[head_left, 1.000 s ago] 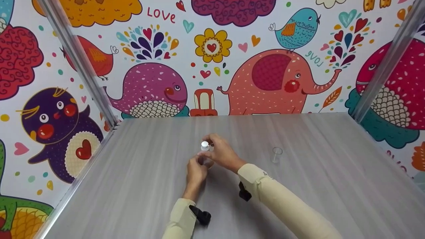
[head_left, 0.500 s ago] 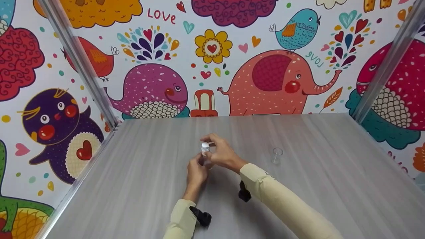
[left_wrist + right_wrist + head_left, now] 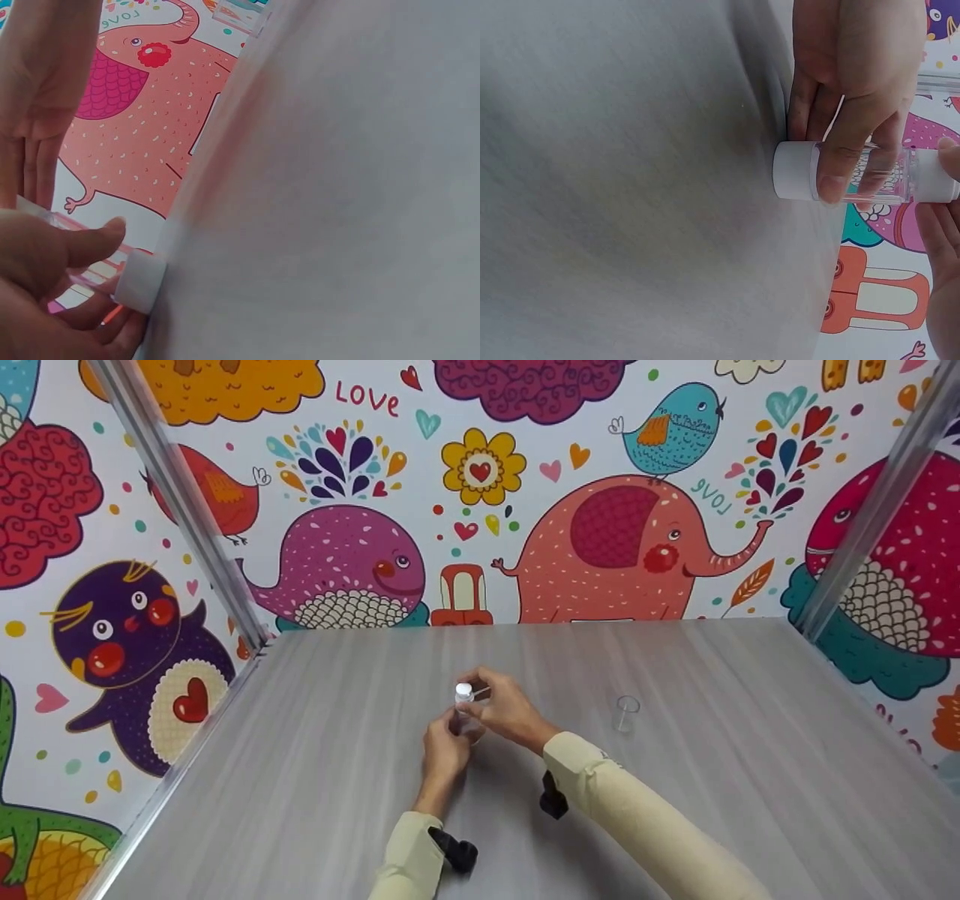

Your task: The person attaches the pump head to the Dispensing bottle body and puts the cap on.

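Both left hand (image 3: 444, 750) and right hand (image 3: 510, 709) curl their grip round one capped bottle (image 3: 464, 695), cup (image 3: 626, 715) apart.

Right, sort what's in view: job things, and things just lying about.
In the job: clear bottle; white cap; left hand, gripping low; right hand, at the top.
Seemingly lying about: clear cup, untouched on the table; its role is unclear.

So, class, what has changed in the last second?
The right hand has shifted its grip: its thumb has drawn back to the right from across the front of the bottle, showing more of it below the white top. Nothing was plainly picked up or let go. Unchanged: the left hand holds the bottle low, and the clear cup stands to the right.
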Demonstrator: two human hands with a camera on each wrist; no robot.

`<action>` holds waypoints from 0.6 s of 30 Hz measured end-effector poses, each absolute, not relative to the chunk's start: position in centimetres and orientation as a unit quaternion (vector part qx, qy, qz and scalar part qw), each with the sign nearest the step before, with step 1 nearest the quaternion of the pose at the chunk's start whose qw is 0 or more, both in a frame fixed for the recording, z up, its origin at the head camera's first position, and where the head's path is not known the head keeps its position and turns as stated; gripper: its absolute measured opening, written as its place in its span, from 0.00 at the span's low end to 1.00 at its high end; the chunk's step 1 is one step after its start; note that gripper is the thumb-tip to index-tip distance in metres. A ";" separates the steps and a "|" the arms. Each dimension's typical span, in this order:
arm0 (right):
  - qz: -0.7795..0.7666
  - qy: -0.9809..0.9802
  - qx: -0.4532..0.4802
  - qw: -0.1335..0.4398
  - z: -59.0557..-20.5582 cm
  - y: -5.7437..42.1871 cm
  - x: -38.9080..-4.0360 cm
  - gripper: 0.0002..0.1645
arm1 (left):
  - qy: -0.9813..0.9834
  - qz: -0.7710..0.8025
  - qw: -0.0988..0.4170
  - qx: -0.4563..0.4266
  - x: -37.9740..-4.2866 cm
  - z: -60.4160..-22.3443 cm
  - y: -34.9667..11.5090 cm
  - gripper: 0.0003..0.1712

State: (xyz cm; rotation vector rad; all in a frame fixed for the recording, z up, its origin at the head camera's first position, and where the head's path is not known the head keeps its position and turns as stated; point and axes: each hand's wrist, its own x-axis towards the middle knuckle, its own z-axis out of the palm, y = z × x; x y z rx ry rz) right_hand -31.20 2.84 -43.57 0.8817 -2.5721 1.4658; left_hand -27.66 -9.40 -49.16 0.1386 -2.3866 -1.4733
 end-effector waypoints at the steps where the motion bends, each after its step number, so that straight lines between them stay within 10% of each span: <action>1: 0.473 -0.833 0.285 0.028 -43.6 2.8 -31.2 0.20 | -0.837 -0.520 0.164 0.050 -27.6 -49.2 -9.4 0.10; 18: 0.470 -0.844 0.258 0.036 -43.8 2.7 -31.5 0.34 | -0.833 -0.528 0.147 0.077 -27.6 -49.1 -9.3 0.13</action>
